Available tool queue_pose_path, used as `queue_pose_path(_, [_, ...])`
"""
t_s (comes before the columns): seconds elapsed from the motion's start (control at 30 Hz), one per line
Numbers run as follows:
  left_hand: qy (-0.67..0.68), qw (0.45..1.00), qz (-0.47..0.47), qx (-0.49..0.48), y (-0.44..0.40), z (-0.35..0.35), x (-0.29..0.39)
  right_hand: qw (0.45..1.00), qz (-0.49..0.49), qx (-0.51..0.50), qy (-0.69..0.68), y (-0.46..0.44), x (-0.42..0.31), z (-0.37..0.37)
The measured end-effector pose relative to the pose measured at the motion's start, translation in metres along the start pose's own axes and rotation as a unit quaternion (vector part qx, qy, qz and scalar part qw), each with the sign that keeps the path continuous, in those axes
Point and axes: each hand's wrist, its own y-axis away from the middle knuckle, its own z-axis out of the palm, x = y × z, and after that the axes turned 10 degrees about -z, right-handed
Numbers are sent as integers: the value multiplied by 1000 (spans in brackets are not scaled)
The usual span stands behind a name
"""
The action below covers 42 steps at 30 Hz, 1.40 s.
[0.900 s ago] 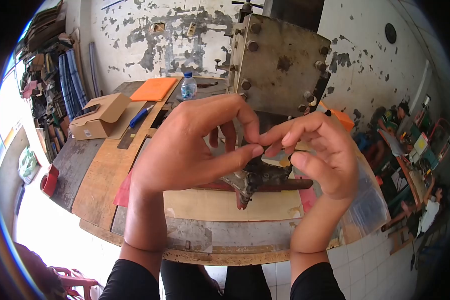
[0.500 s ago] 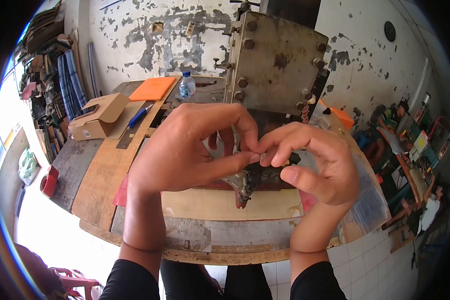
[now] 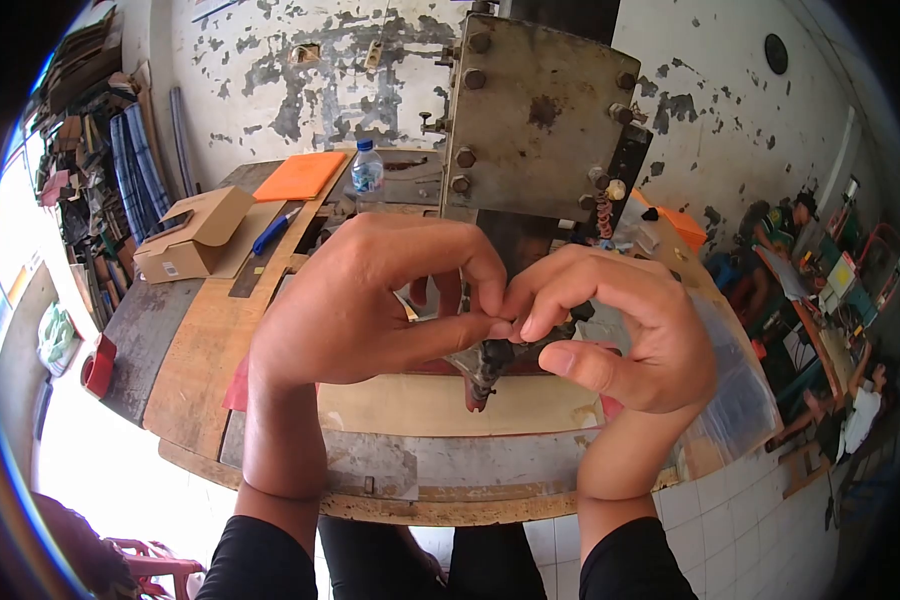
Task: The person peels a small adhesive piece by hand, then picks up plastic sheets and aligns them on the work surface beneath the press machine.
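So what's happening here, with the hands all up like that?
A person holds their left hand and right hand above the workbench, fingertips meeting. If they're pinching something, it's too small to tell. A bolted metal machine stands just beyond. Over to the left, a blue utility knife and a cardboard box rest on the bench.

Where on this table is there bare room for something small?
Mostly bare: the wooden board between cardboard box and left forearm; the grey front strip between both forearms. Crowded: the centre, with left hand, right hand and machine.
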Motion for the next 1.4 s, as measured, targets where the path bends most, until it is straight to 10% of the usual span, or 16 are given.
queue_pose_path(1.4, [-6, 999, 39, -5, 3, 0, 1, 1000, -5, -14, 21, -3, -3, 5])
